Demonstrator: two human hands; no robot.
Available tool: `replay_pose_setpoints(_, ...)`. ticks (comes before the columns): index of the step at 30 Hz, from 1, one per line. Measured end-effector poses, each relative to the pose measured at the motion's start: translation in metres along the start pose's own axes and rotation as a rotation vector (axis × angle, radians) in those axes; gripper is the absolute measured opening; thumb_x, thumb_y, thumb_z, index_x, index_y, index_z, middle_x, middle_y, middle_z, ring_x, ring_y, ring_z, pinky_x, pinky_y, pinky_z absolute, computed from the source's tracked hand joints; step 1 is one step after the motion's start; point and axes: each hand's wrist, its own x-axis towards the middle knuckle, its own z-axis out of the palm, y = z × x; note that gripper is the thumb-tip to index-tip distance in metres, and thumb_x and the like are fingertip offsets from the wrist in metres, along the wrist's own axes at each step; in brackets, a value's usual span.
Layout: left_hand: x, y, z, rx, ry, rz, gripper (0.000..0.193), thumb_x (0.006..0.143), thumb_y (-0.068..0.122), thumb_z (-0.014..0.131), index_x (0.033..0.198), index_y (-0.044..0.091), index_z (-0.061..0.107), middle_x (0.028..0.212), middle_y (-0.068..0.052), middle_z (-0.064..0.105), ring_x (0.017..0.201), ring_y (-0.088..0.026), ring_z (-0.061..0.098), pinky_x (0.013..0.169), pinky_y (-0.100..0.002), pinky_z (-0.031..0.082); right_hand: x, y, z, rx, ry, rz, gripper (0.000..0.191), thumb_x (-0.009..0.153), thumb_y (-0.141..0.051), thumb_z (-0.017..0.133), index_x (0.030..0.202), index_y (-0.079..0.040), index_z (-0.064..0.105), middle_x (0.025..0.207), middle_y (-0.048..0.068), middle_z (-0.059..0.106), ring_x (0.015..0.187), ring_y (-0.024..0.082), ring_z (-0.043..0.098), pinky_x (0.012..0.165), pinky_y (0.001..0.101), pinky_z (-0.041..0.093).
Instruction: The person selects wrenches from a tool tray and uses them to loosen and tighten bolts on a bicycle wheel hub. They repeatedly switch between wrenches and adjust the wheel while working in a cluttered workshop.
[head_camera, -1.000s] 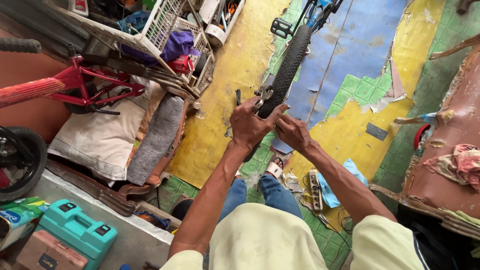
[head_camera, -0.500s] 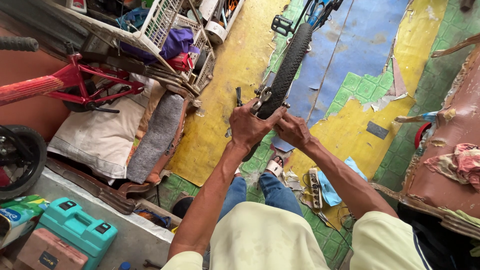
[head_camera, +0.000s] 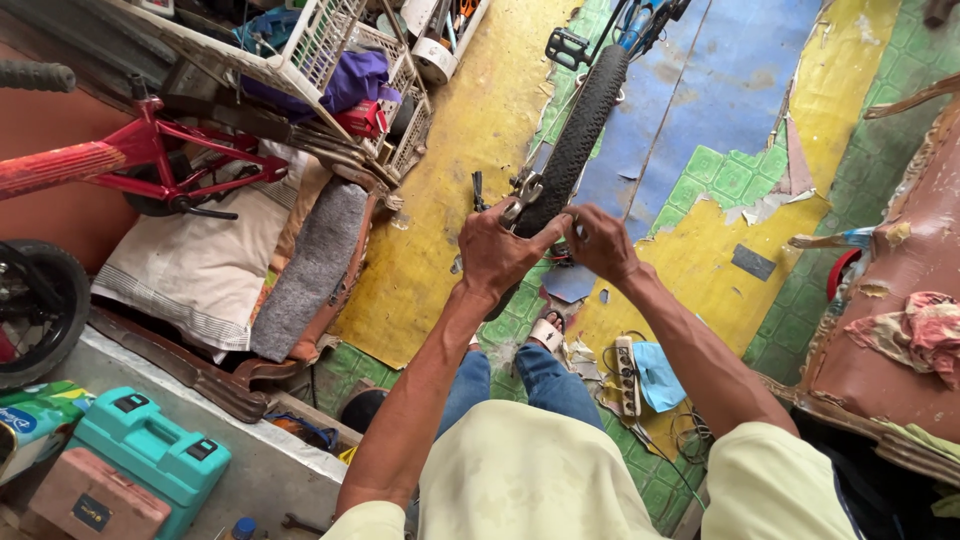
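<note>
A black knobbly bicycle tyre (head_camera: 583, 130) runs up the middle of the view, part of a blue bicycle whose pedal (head_camera: 566, 47) shows at the top. My left hand (head_camera: 497, 250) wraps around the near end of the tyre beside a metal brake part (head_camera: 524, 190). My right hand (head_camera: 598, 240) is closed on the same end of the wheel from the right. What the fingers pinch is hidden. My legs in blue jeans (head_camera: 520, 380) are below the hands.
A red bicycle frame (head_camera: 150, 150) and a black wheel (head_camera: 35, 300) stand at left over a worn cushion (head_camera: 210, 265). White baskets (head_camera: 330, 50) sit at top left. A teal tool case (head_camera: 145, 460) lies bottom left, a power strip (head_camera: 629, 375) on the floor, a brown seat (head_camera: 900, 300) at right.
Both hands stay on the near end of the tyre. The view has shifted only slightly.
</note>
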Motion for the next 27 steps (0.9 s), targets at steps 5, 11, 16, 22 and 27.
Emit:
replay_pose_setpoints(5,0.001,0.001,-0.001,0.013,-0.007,-0.023,0.042,0.080,0.050,0.082,0.088,0.008,0.077,0.074,-0.004,0.078,0.063,-0.018,0.077,0.063,-0.032,0.060,-0.012,-0.009,0.009,-0.078,0.004,-0.047,0.011,0.091,-0.002,0.072,0.092,-0.005,0.061,0.096,0.009,0.068,0.075,0.024,0.069,0.065,0.0353,0.060)
replay_pose_setpoints(11,0.002,0.003,-0.001,-0.032,0.000,0.009,0.039,0.083,0.048,0.080,0.090,0.010,0.078,0.074,-0.002,0.078,0.064,-0.016,0.077,0.063,-0.031,0.061,-0.013,-0.018,0.014,-0.048,-0.016,-0.129,0.020,0.086,-0.004,0.073,0.105,-0.001,0.066,0.105,0.011,0.068,0.081,0.024,0.070,0.067,0.0345,0.061)
replay_pose_setpoints(16,0.002,0.005,-0.001,0.003,0.016,-0.019,0.040,0.080,0.048,0.083,0.084,0.008,0.077,0.071,-0.004,0.077,0.061,-0.018,0.076,0.061,-0.032,0.060,-0.018,-0.032,0.019,-0.079,-0.080,-0.111,0.024,0.084,-0.004,0.074,0.107,-0.004,0.068,0.101,0.011,0.067,0.084,0.029,0.070,0.068,0.0395,0.059)
replay_pose_setpoints(22,0.002,0.007,-0.001,-0.027,0.020,0.004,0.040,0.080,0.048,0.082,0.086,0.009,0.078,0.073,-0.004,0.077,0.062,-0.018,0.077,0.063,-0.031,0.061,-0.020,-0.030,0.014,-0.056,-0.090,-0.110,0.020,0.086,-0.004,0.073,0.105,-0.004,0.067,0.099,0.012,0.066,0.083,0.029,0.069,0.070,0.0411,0.058)
replay_pose_setpoints(27,0.004,0.008,-0.002,-0.023,0.011,-0.014,0.041,0.080,0.048,0.083,0.084,0.008,0.077,0.072,-0.004,0.077,0.062,-0.017,0.076,0.062,-0.031,0.060,-0.022,-0.028,0.012,-0.091,-0.092,-0.100,0.016,0.087,-0.005,0.074,0.100,-0.003,0.066,0.095,0.012,0.066,0.078,0.027,0.068,0.068,0.0400,0.057)
